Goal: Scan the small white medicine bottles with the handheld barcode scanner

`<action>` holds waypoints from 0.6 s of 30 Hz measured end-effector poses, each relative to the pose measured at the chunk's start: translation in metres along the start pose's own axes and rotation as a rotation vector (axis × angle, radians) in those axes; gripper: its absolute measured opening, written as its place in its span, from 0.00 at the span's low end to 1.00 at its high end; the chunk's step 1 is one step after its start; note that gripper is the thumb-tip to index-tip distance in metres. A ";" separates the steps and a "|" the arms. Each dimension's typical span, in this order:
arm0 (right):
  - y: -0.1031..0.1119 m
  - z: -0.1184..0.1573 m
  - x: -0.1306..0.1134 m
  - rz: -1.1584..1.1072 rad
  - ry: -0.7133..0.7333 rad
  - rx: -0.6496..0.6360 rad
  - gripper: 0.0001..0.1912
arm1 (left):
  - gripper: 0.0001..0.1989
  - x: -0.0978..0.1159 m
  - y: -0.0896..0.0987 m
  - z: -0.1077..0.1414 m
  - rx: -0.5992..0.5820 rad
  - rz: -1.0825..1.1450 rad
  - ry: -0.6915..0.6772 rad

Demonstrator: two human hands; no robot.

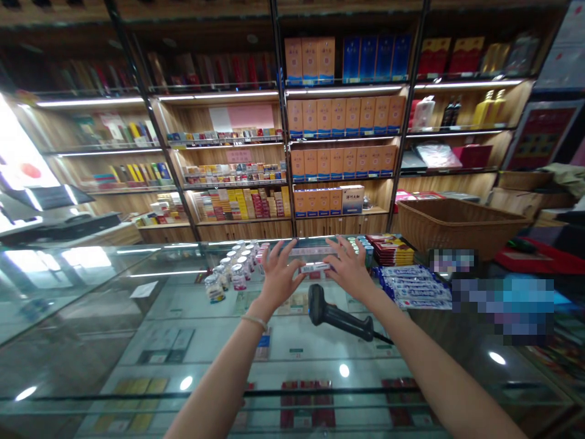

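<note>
My left hand point(280, 274) is over the glass counter point(205, 360), fingers apart and holding nothing, just right of several small white-capped bottles point(238, 274). A bracelet circles that wrist. My right hand point(351, 268) has its fingers spread as well, with nothing in it, beside green-and-white packs point(361, 244). Between the two hands lies a small pale strip point(315, 267) with print too small to read. Nearer to me, a black barcode scanner point(340, 317) rests on the glass, its cable passing beneath my right forearm.
Right of my right hand are blue-and-white packets point(415, 286), red-and-yellow packs point(392, 250) and a wicker basket point(461, 225). Shelves point(342, 139) of boxes and bottles stand behind the counter. Part of the right side is pixelated.
</note>
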State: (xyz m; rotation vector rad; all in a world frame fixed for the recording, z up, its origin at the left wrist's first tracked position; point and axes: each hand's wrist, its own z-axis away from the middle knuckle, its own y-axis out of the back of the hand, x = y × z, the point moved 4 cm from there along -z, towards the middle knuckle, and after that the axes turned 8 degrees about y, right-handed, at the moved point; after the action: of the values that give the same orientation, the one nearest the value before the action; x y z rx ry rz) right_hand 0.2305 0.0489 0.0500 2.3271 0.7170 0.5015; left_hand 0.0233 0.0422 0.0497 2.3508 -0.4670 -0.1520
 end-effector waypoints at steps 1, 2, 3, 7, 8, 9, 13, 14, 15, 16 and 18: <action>0.000 0.002 -0.002 -0.004 -0.011 -0.006 0.09 | 0.08 0.000 -0.002 0.002 -0.001 0.005 0.015; 0.000 0.003 -0.003 -0.007 -0.024 -0.015 0.11 | 0.08 0.000 -0.003 0.004 -0.001 0.008 0.024; 0.000 0.005 -0.004 -0.007 -0.045 -0.029 0.14 | 0.08 -0.001 -0.003 0.005 0.001 0.012 0.033; 0.002 0.014 -0.004 -0.028 -0.214 -0.167 0.34 | 0.09 -0.005 0.002 0.009 0.023 0.029 0.074; 0.002 0.018 -0.005 -0.052 -0.242 -0.240 0.38 | 0.09 -0.007 0.004 0.009 0.022 0.036 0.091; 0.001 0.021 -0.006 -0.086 -0.249 -0.333 0.43 | 0.09 -0.009 0.005 0.010 0.022 0.042 0.109; 0.001 0.036 -0.022 -0.272 -0.123 -0.717 0.58 | 0.09 -0.013 0.005 0.010 0.032 0.044 0.163; 0.002 0.038 -0.027 -0.298 -0.092 -0.776 0.60 | 0.09 -0.012 0.005 0.011 0.036 0.039 0.163; 0.004 0.040 -0.031 -0.309 -0.068 -0.813 0.61 | 0.09 -0.012 0.004 0.011 0.040 0.033 0.160; 0.006 0.041 -0.035 -0.302 -0.061 -0.840 0.62 | 0.09 -0.012 0.003 0.011 0.042 0.028 0.156; 0.009 0.041 -0.041 -0.264 -0.063 -0.860 0.62 | 0.09 -0.011 0.002 0.012 0.042 0.023 0.149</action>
State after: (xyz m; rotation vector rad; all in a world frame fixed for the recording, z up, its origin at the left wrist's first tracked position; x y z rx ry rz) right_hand 0.2224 -0.0008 0.0198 1.4194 0.6031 0.4862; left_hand 0.0097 0.0377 0.0421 2.3764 -0.4275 0.0443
